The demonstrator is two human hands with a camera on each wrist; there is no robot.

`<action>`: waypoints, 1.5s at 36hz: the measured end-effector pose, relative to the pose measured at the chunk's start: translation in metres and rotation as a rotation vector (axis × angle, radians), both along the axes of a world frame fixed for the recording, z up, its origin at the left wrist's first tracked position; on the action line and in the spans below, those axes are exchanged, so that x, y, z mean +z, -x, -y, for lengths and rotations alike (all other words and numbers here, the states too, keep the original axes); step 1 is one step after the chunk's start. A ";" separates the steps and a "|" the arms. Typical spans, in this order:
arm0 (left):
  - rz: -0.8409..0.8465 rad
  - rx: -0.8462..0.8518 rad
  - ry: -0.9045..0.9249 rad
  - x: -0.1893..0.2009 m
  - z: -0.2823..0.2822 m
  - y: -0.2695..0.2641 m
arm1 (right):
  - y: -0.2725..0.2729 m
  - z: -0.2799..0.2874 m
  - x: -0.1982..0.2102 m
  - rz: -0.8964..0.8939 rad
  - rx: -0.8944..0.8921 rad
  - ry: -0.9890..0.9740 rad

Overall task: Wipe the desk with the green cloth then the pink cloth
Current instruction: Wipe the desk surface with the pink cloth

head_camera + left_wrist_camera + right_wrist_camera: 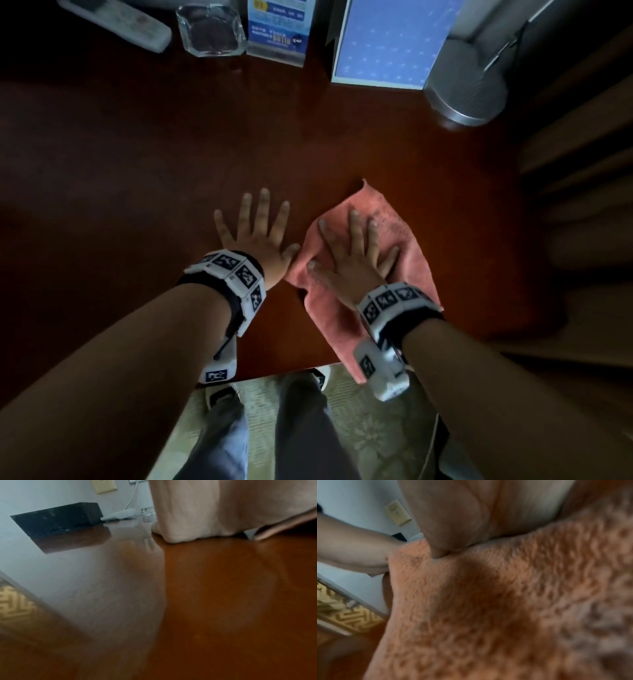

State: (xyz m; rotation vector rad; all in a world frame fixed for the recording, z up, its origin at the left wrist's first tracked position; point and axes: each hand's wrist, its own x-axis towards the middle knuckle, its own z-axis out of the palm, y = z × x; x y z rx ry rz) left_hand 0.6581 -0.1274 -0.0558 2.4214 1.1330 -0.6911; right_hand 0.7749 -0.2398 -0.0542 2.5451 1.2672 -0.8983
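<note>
The pink cloth point(404, 236) lies spread on the dark red-brown desk point(137, 178), near the front edge, right of centre. My right hand point(352, 246) presses flat on it with fingers straight and spread. The fluffy pink cloth point(488, 608) fills the right wrist view beneath my palm. My left hand point(253, 229) rests flat on the bare desk just left of the cloth, fingers spread, thumb touching the cloth's left edge. In the left wrist view the left hand point(197, 513) lies on the glossy desk point(223, 601). No green cloth is in view.
Along the back of the desk stand a white remote point(120, 20), a glass ashtray point(212, 29), a blue leaflet stand point(277, 27), a blue box point(390, 41) and a round metal lamp base point(466, 85). A black box point(56, 517) sits at the wall. Patterned carpet point(359, 428) lies below the front edge.
</note>
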 end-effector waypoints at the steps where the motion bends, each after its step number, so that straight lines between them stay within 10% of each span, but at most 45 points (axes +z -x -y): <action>1: -0.008 -0.002 0.004 0.001 0.000 0.000 | -0.006 -0.009 0.000 -0.004 -0.007 0.004; 16: -0.027 0.035 0.004 -0.004 -0.002 0.002 | -0.083 -0.104 -0.002 0.034 0.055 -0.059; 43: -0.048 0.033 0.070 0.008 -0.003 0.002 | 0.008 0.133 -0.009 0.080 0.161 -0.107; 54: -0.059 0.026 0.045 0.005 -0.002 0.000 | -0.004 0.129 -0.005 0.005 0.027 -0.006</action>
